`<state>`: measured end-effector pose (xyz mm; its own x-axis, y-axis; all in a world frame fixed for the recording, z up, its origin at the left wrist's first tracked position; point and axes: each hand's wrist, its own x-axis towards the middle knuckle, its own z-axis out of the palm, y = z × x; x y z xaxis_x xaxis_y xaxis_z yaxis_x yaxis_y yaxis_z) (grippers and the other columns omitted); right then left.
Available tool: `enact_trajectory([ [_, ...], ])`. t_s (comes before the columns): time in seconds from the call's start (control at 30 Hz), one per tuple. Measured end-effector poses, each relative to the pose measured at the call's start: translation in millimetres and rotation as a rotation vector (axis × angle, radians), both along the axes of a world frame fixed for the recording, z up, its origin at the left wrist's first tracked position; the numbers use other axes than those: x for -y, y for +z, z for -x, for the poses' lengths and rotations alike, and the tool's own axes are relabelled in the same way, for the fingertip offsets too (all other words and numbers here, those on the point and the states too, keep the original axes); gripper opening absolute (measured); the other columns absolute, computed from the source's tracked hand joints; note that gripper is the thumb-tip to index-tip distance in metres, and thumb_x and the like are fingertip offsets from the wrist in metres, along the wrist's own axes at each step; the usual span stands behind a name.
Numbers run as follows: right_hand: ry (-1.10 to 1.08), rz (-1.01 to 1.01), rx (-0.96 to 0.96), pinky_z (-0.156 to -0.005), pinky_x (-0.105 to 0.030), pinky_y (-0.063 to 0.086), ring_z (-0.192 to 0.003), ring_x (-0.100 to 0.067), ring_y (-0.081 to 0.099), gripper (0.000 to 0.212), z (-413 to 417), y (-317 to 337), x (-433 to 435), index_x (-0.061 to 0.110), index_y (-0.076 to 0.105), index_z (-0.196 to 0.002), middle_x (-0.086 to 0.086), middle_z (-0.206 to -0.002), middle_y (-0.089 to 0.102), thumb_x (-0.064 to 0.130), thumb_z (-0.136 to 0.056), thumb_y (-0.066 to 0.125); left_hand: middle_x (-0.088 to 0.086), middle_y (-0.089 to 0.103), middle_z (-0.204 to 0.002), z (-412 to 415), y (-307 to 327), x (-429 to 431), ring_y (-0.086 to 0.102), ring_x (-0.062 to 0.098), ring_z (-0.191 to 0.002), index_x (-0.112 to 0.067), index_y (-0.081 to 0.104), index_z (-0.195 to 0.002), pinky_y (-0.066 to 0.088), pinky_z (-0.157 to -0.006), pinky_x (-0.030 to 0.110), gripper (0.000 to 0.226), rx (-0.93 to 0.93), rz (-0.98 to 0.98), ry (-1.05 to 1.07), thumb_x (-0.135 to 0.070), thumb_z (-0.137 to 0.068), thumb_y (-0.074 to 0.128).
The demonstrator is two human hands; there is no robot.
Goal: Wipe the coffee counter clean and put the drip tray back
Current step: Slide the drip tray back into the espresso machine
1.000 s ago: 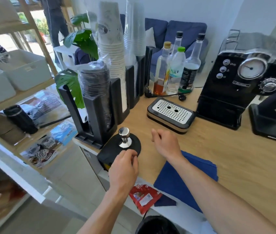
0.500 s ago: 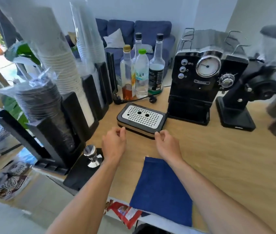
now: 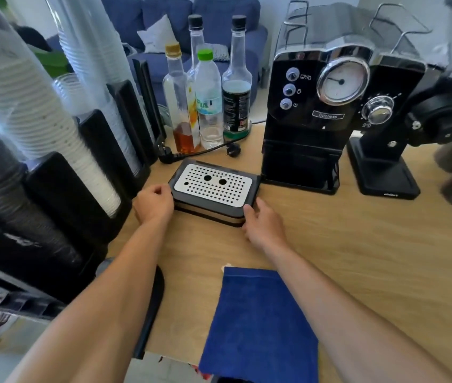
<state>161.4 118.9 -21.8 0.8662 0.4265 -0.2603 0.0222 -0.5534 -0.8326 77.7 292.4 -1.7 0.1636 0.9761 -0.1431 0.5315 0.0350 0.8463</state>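
Drip tray (image 3: 213, 190) sits on the wooden counter (image 3: 357, 244), just left of the espresso machine (image 3: 321, 111), out of its bay. Rigid plastic shell, perforated metal grate on top, likely loose; probably light, and best kept level. Long axis runs left-right, skewed slightly. Left hand (image 3: 154, 204) and right hand (image 3: 263, 226) curl onto its short ends; whether they grip it firmly yet, cannot tell.

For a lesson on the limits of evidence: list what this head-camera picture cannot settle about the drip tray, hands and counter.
- Tamper mat, head view: mostly hidden under the left forearm.
- Grinder: top blurred, cut off by the right edge.
- Blue cloth: near end cut off at the bottom edge.
- Drip tray: underside and contents hidden; left hand and right hand cover its ends.
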Motion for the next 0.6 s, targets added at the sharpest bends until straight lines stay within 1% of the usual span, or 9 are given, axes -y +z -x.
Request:
enact_trajectory([
  [0.07,0.003,-0.005,-0.006,-0.097,-0.049,0.047,-0.118,-0.030,0.055,0.057,0,-2,-1,0.023,0.026,-0.145,-0.011,-0.126,0.061,0.043,-0.094,0.041,0.005,0.072,-0.094,0,-5,-2,0.066,0.020,-0.088,-0.019,0.072,-0.101,0.051,-0.082,0.031,0.023,0.032,0.026,0.000,-0.031,-0.091,0.055],
  [0.13,0.000,-0.022,-0.014,-0.096,-0.049,0.048,-0.111,-0.027,0.059,0.055,-1,0,-1,0.024,0.026,-0.145,-0.011,-0.128,0.060,0.041,-0.095,0.041,0.004,0.072,-0.091,1,-7,0,0.067,0.020,-0.087,-0.021,0.072,-0.101,0.047,-0.075,0.027,0.021,0.050,0.042,0.003,-0.031,-0.090,0.057],
  [0.2,0.014,-0.044,-0.021,-0.092,-0.043,0.051,-0.085,-0.014,0.065,0.053,0,3,4,0.021,0.026,-0.146,-0.013,-0.127,0.060,0.036,-0.097,0.040,0.000,0.070,-0.088,3,-6,3,0.067,0.019,-0.085,-0.022,0.072,-0.100,0.049,-0.073,0.027,0.020,0.072,0.046,0.012,-0.031,-0.090,0.058],
  [0.23,0.026,-0.048,-0.018,-0.088,-0.040,0.053,-0.073,-0.008,0.063,0.052,0,5,7,0.021,0.025,-0.146,-0.013,-0.124,0.061,0.034,-0.098,0.040,-0.005,0.068,-0.084,4,-5,5,0.067,0.018,-0.084,-0.022,0.072,-0.100,0.053,-0.076,0.030,0.019,0.089,0.050,0.023,-0.030,-0.090,0.059],
  [0.3,0.038,-0.059,-0.009,-0.074,-0.030,0.054,-0.064,-0.005,0.059,0.051,2,9,15,0.021,0.025,-0.147,-0.011,-0.114,0.066,0.031,-0.099,0.040,-0.014,0.059,-0.075,5,-2,11,0.068,0.019,-0.082,-0.023,0.073,-0.096,0.057,-0.079,0.036,0.015,0.135,0.060,0.039,-0.029,-0.089,0.061],
  [0.37,0.023,-0.090,0.001,-0.061,-0.023,0.050,-0.064,-0.006,0.059,0.050,4,14,23,0.023,0.025,-0.146,-0.005,-0.096,0.069,0.030,-0.099,0.040,-0.016,0.055,-0.070,5,4,19,0.069,0.021,-0.080,-0.030,0.069,-0.079,0.058,-0.079,0.039,0.013,0.170,0.064,0.033,-0.028,-0.089,0.061],
  [0.43,0.015,-0.114,0.017,-0.066,-0.030,0.053,-0.068,-0.010,0.061,0.049,4,19,31,0.027,0.029,-0.145,0.002,-0.080,0.066,0.032,-0.098,0.042,-0.015,0.057,-0.071,5,8,26,0.068,0.021,-0.081,-0.034,0.061,-0.066,0.057,-0.079,0.040,0.024,0.186,0.050,0.022,-0.028,-0.089,0.060],
  [0.5,0.032,-0.132,0.052,-0.076,-0.037,0.055,-0.079,-0.014,0.062,0.049,5,27,45,0.030,0.036,-0.141,0.006,-0.082,0.065,0.035,-0.094,0.048,-0.014,0.061,-0.074,5,11,36,0.068,0.021,-0.083,-0.036,0.060,-0.066,0.056,-0.081,0.042,0.023,0.183,0.018,-0.003,-0.030,-0.089,0.059],
  [0.6,0.050,-0.143,0.094,-0.081,-0.031,0.050,-0.097,-0.014,0.059,0.051,7,39,73,0.035,0.044,-0.132,0.010,-0.101,0.064,0.036,-0.085,0.062,-0.009,0.067,-0.082,4,15,57,0.067,0.020,-0.085,-0.035,0.063,-0.073,0.056,-0.082,0.043,0.017,0.188,0.013,-0.059,-0.031,-0.089,0.059],
])
